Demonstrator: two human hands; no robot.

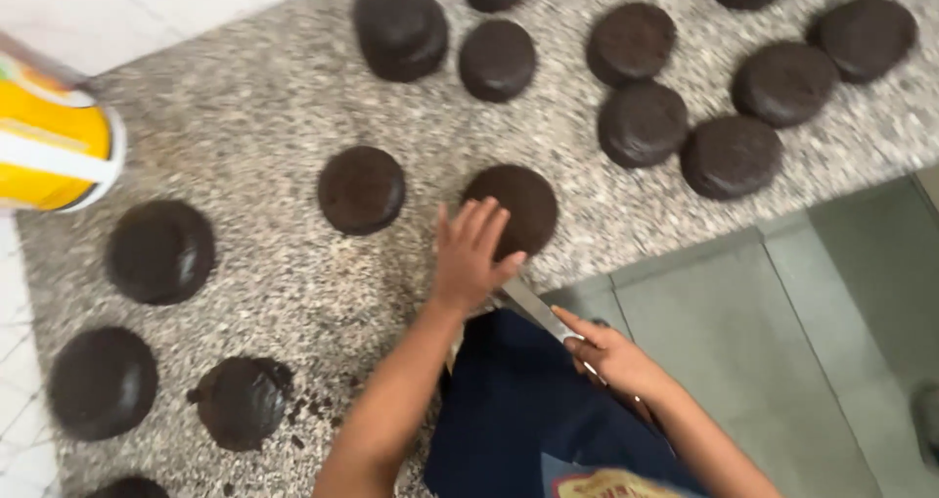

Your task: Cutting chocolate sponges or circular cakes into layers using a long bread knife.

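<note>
A round dark cake (pixel 523 204) is pressed flat under the left hand (pixel 469 258) fingers. A long knife (pixel 536 309) is gripped by the right hand (pixel 611 356). The cake looks soft and crumbly, best held on top.

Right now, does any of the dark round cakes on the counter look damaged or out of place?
Yes. One cake near the lower left looks broken: its edge is ragged and dark crumbs lie scattered beside it on the speckled counter. The other cakes look whole.
</note>
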